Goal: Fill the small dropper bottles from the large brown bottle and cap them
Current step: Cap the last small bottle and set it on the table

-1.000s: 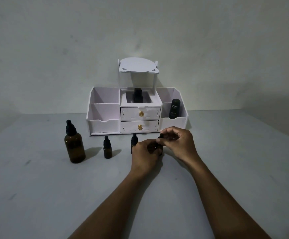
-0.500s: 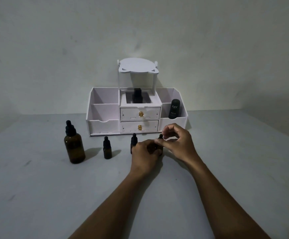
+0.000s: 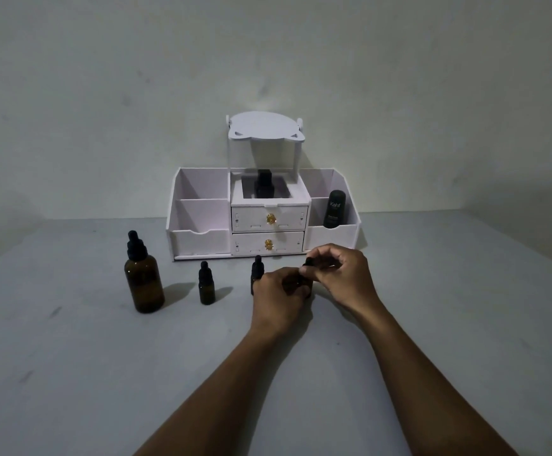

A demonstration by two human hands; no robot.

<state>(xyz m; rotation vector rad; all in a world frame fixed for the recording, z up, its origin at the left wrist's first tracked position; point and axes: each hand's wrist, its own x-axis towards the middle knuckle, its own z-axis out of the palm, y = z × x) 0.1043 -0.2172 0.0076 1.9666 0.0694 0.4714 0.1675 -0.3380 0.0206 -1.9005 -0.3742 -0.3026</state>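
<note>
The large brown bottle [image 3: 144,280] with a black dropper cap stands at the left of the table. To its right stand two small capped dropper bottles, one alone [image 3: 206,285] and one [image 3: 256,269] just behind my left hand. My left hand [image 3: 281,292] is wrapped around a third small bottle [image 3: 297,282], mostly hidden by my fingers. My right hand [image 3: 343,274] pinches that bottle's black dropper cap [image 3: 308,262] at the top.
A white organizer [image 3: 268,218] with two gold-knobbed drawers stands at the back against the wall. It holds a black bottle [image 3: 264,185] in the centre well and a black Kahf container [image 3: 333,209] in the right compartment.
My right hand's fingers have shifted on the dropper cap, turning around it. My left hand and the other bottles have stayed put.
</note>
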